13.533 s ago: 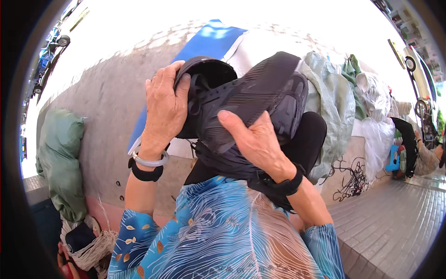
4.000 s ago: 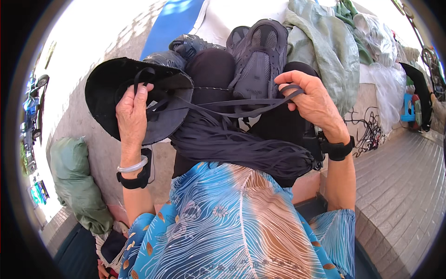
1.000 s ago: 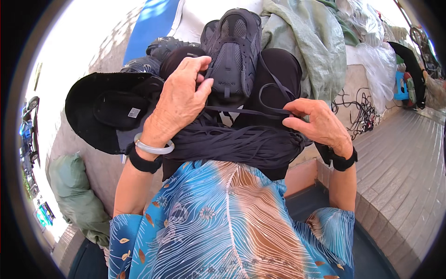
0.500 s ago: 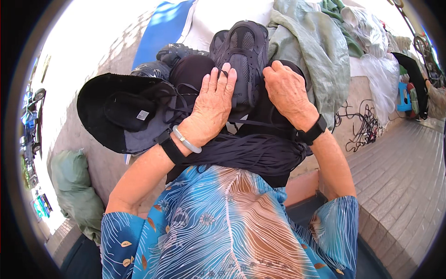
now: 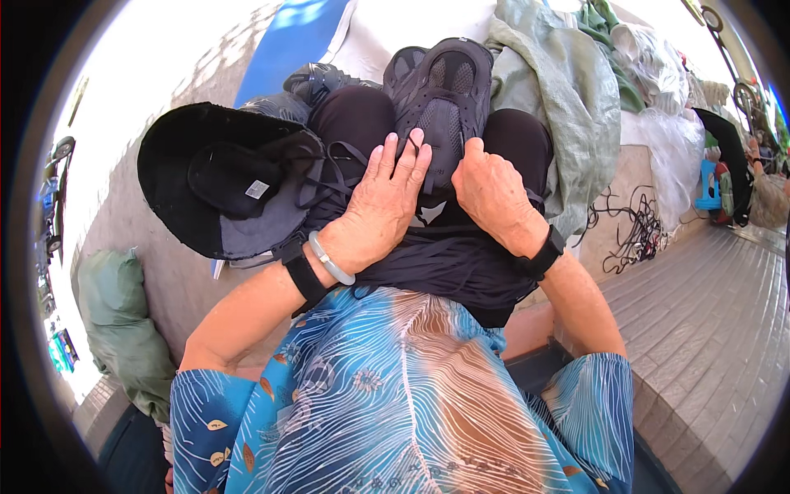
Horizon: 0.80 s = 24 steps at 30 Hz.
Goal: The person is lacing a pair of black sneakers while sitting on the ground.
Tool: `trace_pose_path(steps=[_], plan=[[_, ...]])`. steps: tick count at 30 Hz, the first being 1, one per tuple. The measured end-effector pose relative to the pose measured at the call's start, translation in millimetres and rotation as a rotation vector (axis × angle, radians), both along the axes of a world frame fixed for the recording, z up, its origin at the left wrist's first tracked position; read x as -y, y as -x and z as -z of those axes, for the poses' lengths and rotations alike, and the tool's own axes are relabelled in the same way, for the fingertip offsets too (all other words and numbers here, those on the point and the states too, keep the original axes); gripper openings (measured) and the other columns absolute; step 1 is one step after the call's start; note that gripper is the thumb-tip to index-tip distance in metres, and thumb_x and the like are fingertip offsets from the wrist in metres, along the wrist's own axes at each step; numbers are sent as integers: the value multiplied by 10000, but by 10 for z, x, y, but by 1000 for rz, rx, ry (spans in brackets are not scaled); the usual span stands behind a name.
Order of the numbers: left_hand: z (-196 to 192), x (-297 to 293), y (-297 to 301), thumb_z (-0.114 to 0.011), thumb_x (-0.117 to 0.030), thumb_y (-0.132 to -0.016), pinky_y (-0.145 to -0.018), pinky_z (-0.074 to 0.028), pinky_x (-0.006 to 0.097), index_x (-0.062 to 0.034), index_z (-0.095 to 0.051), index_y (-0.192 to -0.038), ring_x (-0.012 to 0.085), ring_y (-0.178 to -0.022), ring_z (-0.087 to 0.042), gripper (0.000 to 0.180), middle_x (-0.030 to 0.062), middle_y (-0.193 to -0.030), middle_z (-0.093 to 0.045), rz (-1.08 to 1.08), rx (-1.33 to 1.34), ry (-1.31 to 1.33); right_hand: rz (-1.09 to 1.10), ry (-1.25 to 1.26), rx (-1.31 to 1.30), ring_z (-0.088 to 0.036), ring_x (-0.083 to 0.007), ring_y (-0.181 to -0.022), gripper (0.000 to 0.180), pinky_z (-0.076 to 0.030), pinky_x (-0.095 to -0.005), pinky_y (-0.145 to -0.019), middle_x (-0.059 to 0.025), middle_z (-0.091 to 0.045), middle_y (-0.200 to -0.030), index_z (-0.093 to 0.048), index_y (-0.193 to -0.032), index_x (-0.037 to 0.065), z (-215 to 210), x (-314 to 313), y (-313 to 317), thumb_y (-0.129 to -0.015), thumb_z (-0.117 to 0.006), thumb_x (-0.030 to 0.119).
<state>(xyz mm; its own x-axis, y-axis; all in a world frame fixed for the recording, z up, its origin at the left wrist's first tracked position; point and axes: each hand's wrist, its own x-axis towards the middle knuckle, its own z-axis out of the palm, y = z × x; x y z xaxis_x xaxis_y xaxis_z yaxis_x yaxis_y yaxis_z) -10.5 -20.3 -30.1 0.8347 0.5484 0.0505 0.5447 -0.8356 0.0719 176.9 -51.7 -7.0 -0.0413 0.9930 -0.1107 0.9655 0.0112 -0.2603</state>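
Note:
A pair of dark grey sneakers (image 5: pixel 444 123) with mesh panels rests between my knees, toes pointing away from me. My left hand (image 5: pixel 380 193) lies along the left side of the nearer shoe, fingers stretched out; a thin dark lace shows by its fingertips. At the shoe's right side, my right hand (image 5: pixel 494 193) is closed with thumb and forefinger pressed together; what it grips is hidden. A thick bundle of dark shoelaces (image 5: pixel 444 263) is spread over my lap. More loose lace (image 5: pixel 333 177) hangs left of my left hand.
To the left lies a black curved piece (image 5: pixel 177 185) with a padded middle and white label. Other grey shoes (image 5: pixel 317 82) sit beyond my left knee. A pale green woven sheet (image 5: pixel 568 107) drapes at right, near tangled black cords (image 5: pixel 638 235). A stuffed green sack (image 5: pixel 119 313) stands left.
My right hand has moved left and slightly down, closer to the shoe. My left hand has shifted slightly right and down, still on the shoe. The view has moved a little.

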Motion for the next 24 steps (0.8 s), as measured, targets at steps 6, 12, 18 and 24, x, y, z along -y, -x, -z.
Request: trace_pose_path(steps=[6, 12, 18, 24], plan=[[-194, -505, -106, -610, -86, -852, -769, -539, 405, 84, -478, -1119, 398, -895, -624, 342, 235, -1021, -563, -208, 197, 227, 74, -62, -72, -679, -384, -653, 220, -570, -426, -606, -223, -633, -649, -520, -836, -26, -43, -127, -13, -852, -633, 163], [-159, -696, -265, -572, -63, -769, -648, -538, 459, 33, -467, -905, 403, -719, -622, 197, 223, -854, -566, -275, 159, 289, -5, -96, -110, -659, -408, -640, 162, -550, -455, -589, -247, -610, -633, -501, -806, -31, 127, -66, -108, -824, -607, 89], [-235, -425, -125, -549, -9, -768, -675, -518, 462, 6, -447, -874, 432, -767, -602, 149, 221, -834, -564, -331, 314, 279, 31, -75, -197, -658, -376, -603, 164, -545, -436, -570, -226, -611, -617, -467, -827, -12, -21, 247, 29, -821, -612, 64], [-247, -434, -172, -612, -9, -811, -659, -502, 417, -15, -486, -943, 364, -761, -604, 183, 177, -860, -556, -369, 493, 377, -21, -88, -109, -664, -355, -588, 176, -550, -412, -556, -206, -603, -583, -477, -826, 0, 61, -48, -27, -830, -633, 82]])
